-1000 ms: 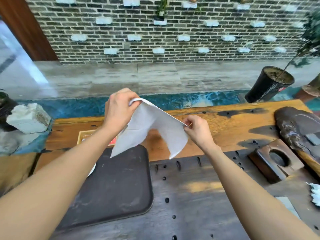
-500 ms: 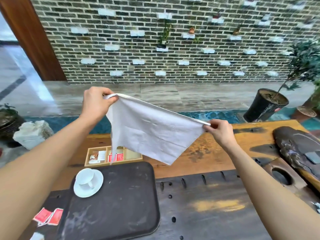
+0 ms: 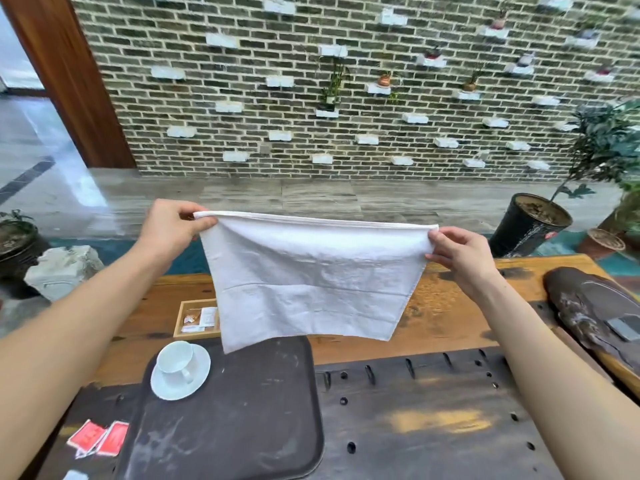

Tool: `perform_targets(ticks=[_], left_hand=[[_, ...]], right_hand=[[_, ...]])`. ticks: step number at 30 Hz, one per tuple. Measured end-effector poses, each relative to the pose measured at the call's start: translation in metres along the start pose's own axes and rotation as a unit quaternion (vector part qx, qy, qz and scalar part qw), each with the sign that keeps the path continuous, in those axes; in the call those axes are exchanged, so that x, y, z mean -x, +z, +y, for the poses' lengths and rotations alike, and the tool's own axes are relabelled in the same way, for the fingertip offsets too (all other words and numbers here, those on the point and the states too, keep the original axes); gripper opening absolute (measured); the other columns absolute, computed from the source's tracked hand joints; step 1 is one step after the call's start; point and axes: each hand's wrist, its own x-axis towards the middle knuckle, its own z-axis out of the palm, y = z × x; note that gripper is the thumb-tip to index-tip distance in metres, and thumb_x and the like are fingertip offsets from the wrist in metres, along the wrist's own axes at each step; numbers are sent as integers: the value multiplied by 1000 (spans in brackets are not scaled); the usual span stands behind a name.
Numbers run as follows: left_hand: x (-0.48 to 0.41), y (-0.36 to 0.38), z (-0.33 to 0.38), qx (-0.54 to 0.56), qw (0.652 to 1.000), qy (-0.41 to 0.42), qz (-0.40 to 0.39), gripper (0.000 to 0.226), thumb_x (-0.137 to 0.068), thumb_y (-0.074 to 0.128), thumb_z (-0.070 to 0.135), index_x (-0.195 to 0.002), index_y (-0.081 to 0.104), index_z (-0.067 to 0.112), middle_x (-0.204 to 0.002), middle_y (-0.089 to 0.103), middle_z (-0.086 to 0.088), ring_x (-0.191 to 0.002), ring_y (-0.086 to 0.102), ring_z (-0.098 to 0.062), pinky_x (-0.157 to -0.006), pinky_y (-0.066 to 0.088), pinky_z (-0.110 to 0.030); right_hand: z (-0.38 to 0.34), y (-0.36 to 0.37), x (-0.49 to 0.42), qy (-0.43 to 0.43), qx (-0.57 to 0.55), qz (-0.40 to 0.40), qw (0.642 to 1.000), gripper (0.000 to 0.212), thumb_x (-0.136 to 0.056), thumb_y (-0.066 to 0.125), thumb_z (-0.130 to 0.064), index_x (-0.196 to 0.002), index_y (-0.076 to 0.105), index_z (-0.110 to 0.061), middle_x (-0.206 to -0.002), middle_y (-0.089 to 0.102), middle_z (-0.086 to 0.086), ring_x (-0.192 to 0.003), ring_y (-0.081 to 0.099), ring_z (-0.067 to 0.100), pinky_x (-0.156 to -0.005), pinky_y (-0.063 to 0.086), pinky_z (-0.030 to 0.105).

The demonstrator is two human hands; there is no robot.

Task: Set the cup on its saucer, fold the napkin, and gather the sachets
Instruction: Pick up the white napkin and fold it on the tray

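A white napkin (image 3: 311, 278) hangs spread out in the air above the table. My left hand (image 3: 169, 226) pinches its top left corner and my right hand (image 3: 460, 254) pinches its top right corner. Below, a white cup (image 3: 175, 356) stands on its white saucer (image 3: 199, 379) at the far left corner of a dark tray (image 3: 242, 427). Red sachets (image 3: 100, 438) lie on the table left of the tray. More sachets sit in a small wooden box (image 3: 197, 318), partly hidden behind the napkin.
The wooden table (image 3: 443, 317) has a dark perforated slab (image 3: 433, 427) in front. A dark carved stone piece (image 3: 595, 306) lies at the right. A black plant pot (image 3: 526, 226) and a brick wall stand beyond the table. A grey rock (image 3: 62, 268) sits at the left.
My hands have pulled apart and raised the napkin, which went from crumpled to stretched flat. The view has tilted up, bringing the cup, saucer and red sachets into sight.
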Motion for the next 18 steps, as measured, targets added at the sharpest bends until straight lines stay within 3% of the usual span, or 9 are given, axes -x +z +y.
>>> perform_targets(ticks=[2,6,12,14,18], left_hand=[[4,-2,-8,10,1000,-10,-26,16,-89,76,17,-80,77,30,-85,76,-8,-79,62,-19,-77,54,-42],[20,-1,-19,27,997,-21,-72,22,-93,70,14,-82,76,32,-70,75,16,-65,65,3,-64,52,-18],[51,1,-38,43,992,-28,-118,17,-95,67,11,-87,77,23,-79,73,5,-74,63,-4,-70,53,-20],[58,-1,-45,55,989,-33,-129,11,-95,66,8,-94,76,13,-87,72,-8,-78,62,-10,-74,53,-23],[69,-9,-60,54,988,-43,-135,16,-93,68,6,-105,75,-2,-92,71,-14,-68,65,-2,-63,53,-12]], right_hand=[[5,-2,3,-2,0,0,1000,8,-92,74,-19,-84,77,-15,-75,72,2,-66,72,14,-48,52,18],[21,-6,7,2,13,0,1000,7,-90,75,-17,-89,78,-10,-78,76,2,-70,73,16,-58,59,21],[46,-11,19,15,24,4,1000,7,-87,79,-18,-90,79,-12,-86,75,5,-74,72,16,-67,60,24],[52,-10,26,18,28,1,999,9,-87,78,-19,-92,78,-12,-87,74,6,-73,71,15,-66,59,23],[59,-8,38,44,31,-13,998,6,-84,80,-18,-89,80,-14,-82,75,5,-66,68,13,-56,55,19]])
